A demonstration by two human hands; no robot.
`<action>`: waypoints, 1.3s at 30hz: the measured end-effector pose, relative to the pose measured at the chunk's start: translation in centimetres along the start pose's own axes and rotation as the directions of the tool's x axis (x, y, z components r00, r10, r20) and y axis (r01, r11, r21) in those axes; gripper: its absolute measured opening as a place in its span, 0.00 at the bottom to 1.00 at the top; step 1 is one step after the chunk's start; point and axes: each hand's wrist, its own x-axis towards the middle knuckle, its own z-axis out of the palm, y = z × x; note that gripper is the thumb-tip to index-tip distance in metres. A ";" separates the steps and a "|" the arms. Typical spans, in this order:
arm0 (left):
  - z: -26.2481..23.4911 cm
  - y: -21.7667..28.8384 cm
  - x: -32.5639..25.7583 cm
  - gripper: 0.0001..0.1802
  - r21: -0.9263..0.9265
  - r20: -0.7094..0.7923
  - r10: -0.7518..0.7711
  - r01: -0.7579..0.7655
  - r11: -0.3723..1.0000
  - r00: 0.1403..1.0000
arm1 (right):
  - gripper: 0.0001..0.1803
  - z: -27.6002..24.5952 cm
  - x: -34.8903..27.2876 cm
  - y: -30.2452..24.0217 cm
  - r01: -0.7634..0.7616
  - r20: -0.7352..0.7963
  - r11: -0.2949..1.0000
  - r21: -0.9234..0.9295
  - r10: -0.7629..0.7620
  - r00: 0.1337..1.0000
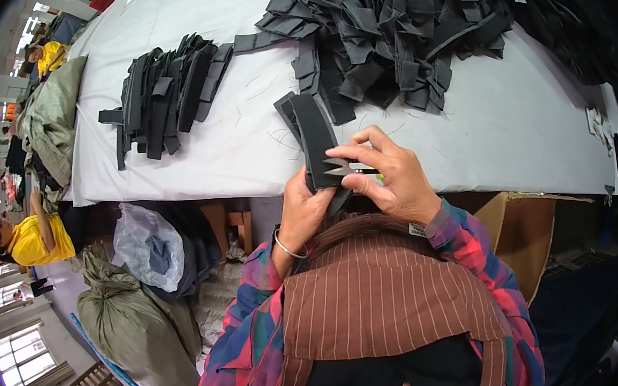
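Note:
My left hand (pixel 303 209) is closed round the lower end of dark fabric strips (pixel 315 130), which stick up and away over the table's near edge. Between the fingers and thumb of my right hand (pixel 401 178) sits a small pair of thread snips (pixel 339 167), its metal blades apart and lying over the strips' right side. Just beyond the strips rises a large jumbled heap of similar dark strips (pixel 375 30). A neater, smaller bunch of strips (pixel 172 96) lies to the left.
Loose threads are scattered on the white-covered table (pixel 246 141). A cardboard box (pixel 530 235) stands under the table at the right. Tied cloth sacks (pixel 123 309) and a clear plastic bag (pixel 149 248) are at the left. People in yellow shirts (pixel 44 240) are farther left.

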 end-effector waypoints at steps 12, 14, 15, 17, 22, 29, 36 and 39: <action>-0.1 -0.2 0.4 0.10 0.056 0.007 0.012 -0.013 0.998 1.000 | 0.12 0.1 0.1 0.3 0.149 -0.058 0.985 -0.089 -0.154 0.986; 0.0 -0.2 0.4 0.10 0.049 -0.005 -0.018 0.018 0.999 1.000 | 0.14 0.0 0.2 0.4 0.075 -0.068 0.996 -0.050 -0.078 0.995; -0.1 -0.3 0.5 0.10 0.030 0.003 -0.001 0.001 1.000 1.000 | 0.16 0.3 0.4 0.2 0.145 -0.083 0.987 -0.066 -0.150 0.985; 0.0 0.0 0.5 0.14 0.028 0.055 -0.015 0.013 1.000 0.998 | 0.24 0.8 0.4 -0.1 0.165 -0.026 0.982 -0.095 -0.168 0.985; -0.6 2.8 -0.8 0.15 0.025 0.154 0.004 -0.008 1.000 0.988 | 0.22 0.3 0.7 0.2 0.102 -0.008 0.995 0.001 -0.102 0.995; -1.6 5.2 -1.3 0.11 0.134 0.249 -0.055 0.022 0.991 0.967 | 0.06 -0.7 1.4 -0.2 -0.052 -0.075 0.950 0.307 0.079 0.994; -2.7 4.3 0.3 0.14 0.470 0.284 0.374 -0.468 0.749 0.883 | 0.08 -0.9 1.4 0.4 -0.305 0.077 0.424 0.853 0.475 0.877; -2.1 3.3 0.0 0.15 -0.050 0.225 0.065 -0.055 0.997 0.972 | 0.09 -0.9 1.7 1.2 -0.317 0.119 0.379 0.869 0.462 0.879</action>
